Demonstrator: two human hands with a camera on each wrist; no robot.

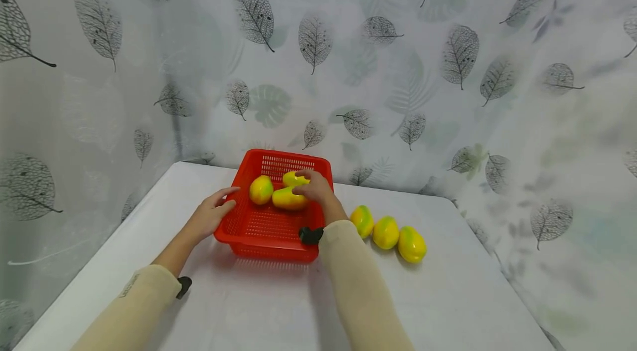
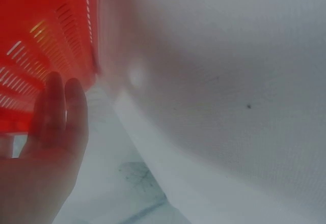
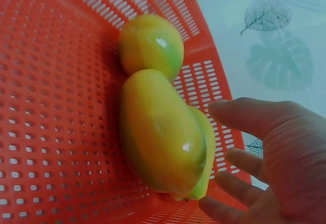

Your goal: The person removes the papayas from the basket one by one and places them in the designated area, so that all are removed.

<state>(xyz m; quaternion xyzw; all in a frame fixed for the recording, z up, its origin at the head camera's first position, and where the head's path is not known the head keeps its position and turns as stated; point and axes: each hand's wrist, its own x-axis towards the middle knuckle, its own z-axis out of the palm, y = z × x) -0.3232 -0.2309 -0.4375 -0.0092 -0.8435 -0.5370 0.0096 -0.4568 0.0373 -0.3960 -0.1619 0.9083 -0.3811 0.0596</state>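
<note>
A red perforated plastic basket holds three glossy yellow fruits with green patches, shaped like mangoes or papayas. One roundish fruit lies at the basket's left; two longer ones lie side by side, the front fruit partly covering the back fruit. My right hand is over the basket's right side with its fingers spread and nothing in them, just apart from the longer fruits in the right wrist view. At the basket's left side, my left hand has its fingers extended along the outer wall; whether they touch it I cannot tell.
Right of the basket, three more yellow-green fruits stand in a slanting row on the white-covered table. A leaf-patterned curtain or sheet rises behind the table and along its sides.
</note>
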